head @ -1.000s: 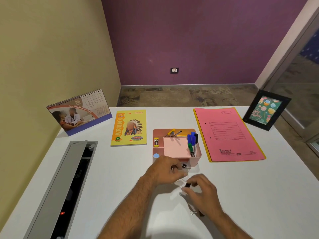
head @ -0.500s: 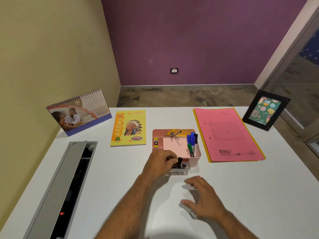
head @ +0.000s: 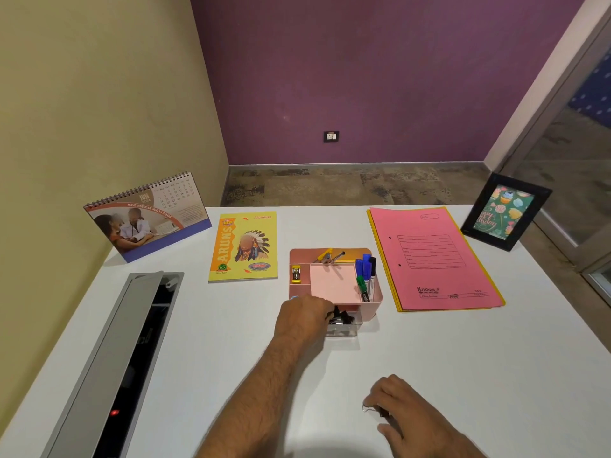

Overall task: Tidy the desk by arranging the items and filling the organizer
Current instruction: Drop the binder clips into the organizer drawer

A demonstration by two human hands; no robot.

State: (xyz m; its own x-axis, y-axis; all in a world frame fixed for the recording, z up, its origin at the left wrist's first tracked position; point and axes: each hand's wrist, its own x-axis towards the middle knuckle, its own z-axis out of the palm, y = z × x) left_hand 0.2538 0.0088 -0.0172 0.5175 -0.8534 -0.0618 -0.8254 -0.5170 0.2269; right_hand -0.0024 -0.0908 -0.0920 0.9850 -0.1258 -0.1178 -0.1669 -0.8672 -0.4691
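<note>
While left fingers (head: 325, 312) pinch binder clips (head: 340, 316) over the clear drawer (head: 344, 327), right fingers (head: 372, 403) grasp another; overfilling could jam it.

Your right hand (head: 410, 413) drawn back toward you, now pinching a binder clip (head: 372, 408), your left hand (head: 305, 317) dropped its clip into the clear drawer (head: 344, 327)

Single head-worn wide-angle view, looking forward and down over the white desk (head: 463, 358), near the hands, facing the purple wall (head: 363, 77)
</note>
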